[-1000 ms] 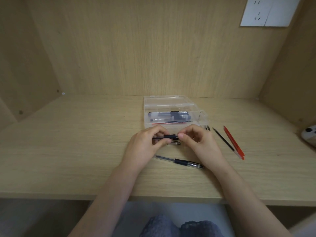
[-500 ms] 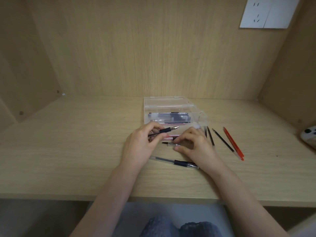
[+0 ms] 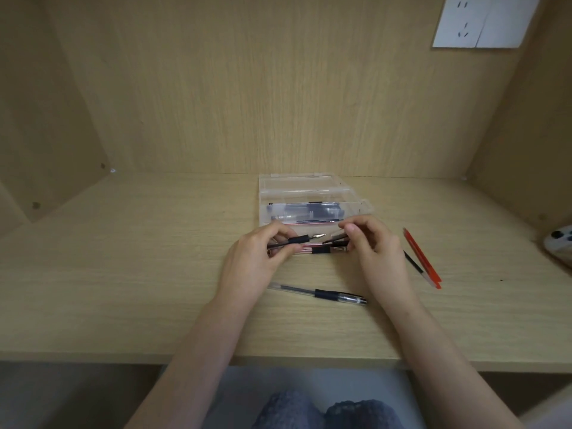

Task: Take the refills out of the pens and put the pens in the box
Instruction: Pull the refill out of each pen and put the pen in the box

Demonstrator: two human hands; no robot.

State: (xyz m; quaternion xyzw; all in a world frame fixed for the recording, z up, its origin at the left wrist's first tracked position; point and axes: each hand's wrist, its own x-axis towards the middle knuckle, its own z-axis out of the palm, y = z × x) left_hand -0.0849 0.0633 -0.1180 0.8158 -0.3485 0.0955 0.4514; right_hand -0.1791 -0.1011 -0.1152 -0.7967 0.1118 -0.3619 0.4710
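My left hand [image 3: 258,258] grips a pen [image 3: 298,240] with a black grip, its point facing right. My right hand [image 3: 376,247] pinches a small clear pen part [image 3: 338,235] just right of that point; what else it holds is hidden by the fingers. Under both hands lies a second pen [image 3: 320,250] with a reddish refill inside. A third clear pen [image 3: 318,294] with a black grip lies nearer to me. The clear plastic box [image 3: 263,209] stands open just behind my hands, with several dark pens inside.
Red refills [image 3: 422,260] and a black refill [image 3: 413,264] lie on the desk right of my right hand. A white device [image 3: 558,246] sits at the far right edge. Wooden walls close in the desk behind and on both sides. A wall socket [image 3: 478,20] is at top right.
My hands came apart, then my right hand dropped to the desk and rose again with a small part to the pen's point. My left hand keeps hold of the pen.
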